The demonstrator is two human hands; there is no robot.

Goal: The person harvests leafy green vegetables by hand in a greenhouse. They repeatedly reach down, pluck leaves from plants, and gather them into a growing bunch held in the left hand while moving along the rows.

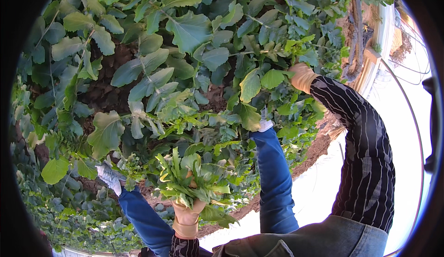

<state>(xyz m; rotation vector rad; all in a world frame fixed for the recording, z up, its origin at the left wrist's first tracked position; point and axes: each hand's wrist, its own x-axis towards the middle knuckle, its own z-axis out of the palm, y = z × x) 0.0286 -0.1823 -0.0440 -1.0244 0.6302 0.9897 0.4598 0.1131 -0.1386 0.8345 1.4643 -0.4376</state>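
My left hand point(187, 214), in a beige covering at the wrist, is closed around the base of a bunch of cut leafy greens point(196, 188). Their leaves and pale stems fan upward, away from my body. My right arm reaches forward, and my right hand point(303, 77) is in among the leafy plants point(263, 83) at the far right of the bed. Leaves hide most of its fingers, so whether it grips a stem is unclear. A broad yellow-green leaf point(250, 86) hangs just left of it.
Dense plants with large lobed leaves point(188, 31) fill the ground ahead. My blue-trousered legs point(274, 178) straddle some of the plants, with a light shoe point(110, 178) among leaves. At right are bare soil point(319, 149), a white sheet point(370, 102) and a dark hose point(415, 118).
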